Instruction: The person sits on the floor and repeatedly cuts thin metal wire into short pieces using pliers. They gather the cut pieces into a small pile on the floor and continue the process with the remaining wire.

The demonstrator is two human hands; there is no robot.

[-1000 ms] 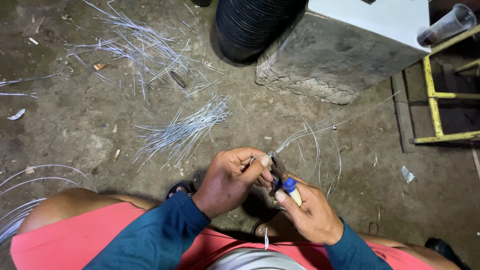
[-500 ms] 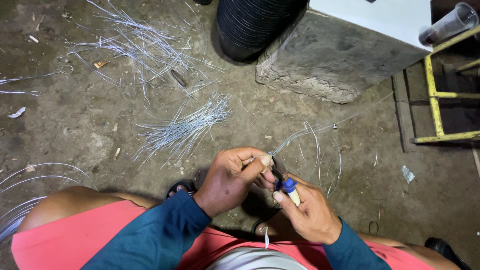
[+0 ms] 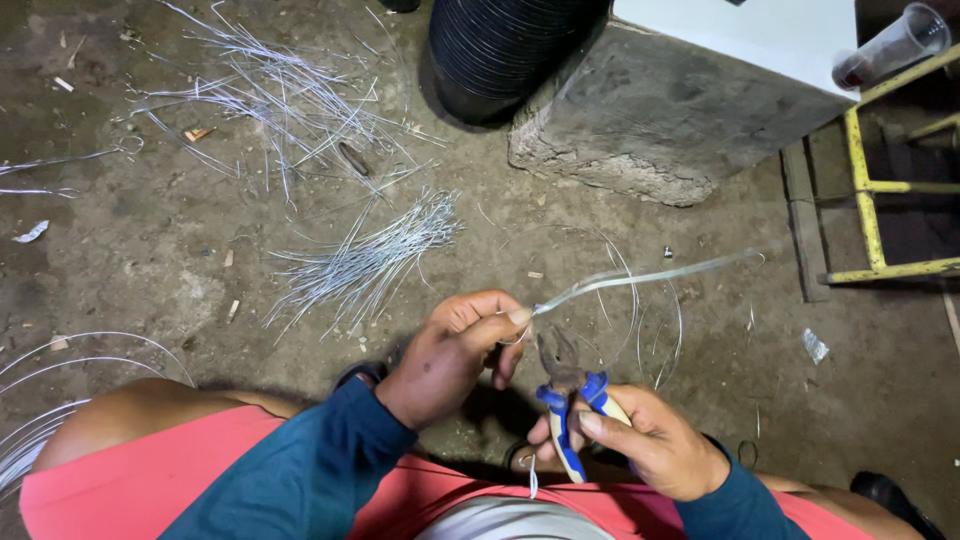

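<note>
My left hand (image 3: 455,352) pinches the near end of a long thin silver wire (image 3: 650,277), which stretches away to the right over the ground. My right hand (image 3: 648,442) grips blue-handled pliers (image 3: 566,392), jaws pointing up just below the pinched wire end. Both hands sit close together above my knees, over the dirt floor. A short bit of wire hangs near my lap below the pliers.
A bundle of cut straight wires (image 3: 372,258) lies ahead on the dirt floor, a looser pile (image 3: 270,100) farther left. Wire loops (image 3: 40,400) lie at left. A black ribbed coil (image 3: 500,50), concrete block (image 3: 670,120) and yellow metal frame (image 3: 870,190) stand beyond.
The pliers have come off the wire and dropped lower in my right hand. My left hand now holds the wire end pulled out straight to the right.
</note>
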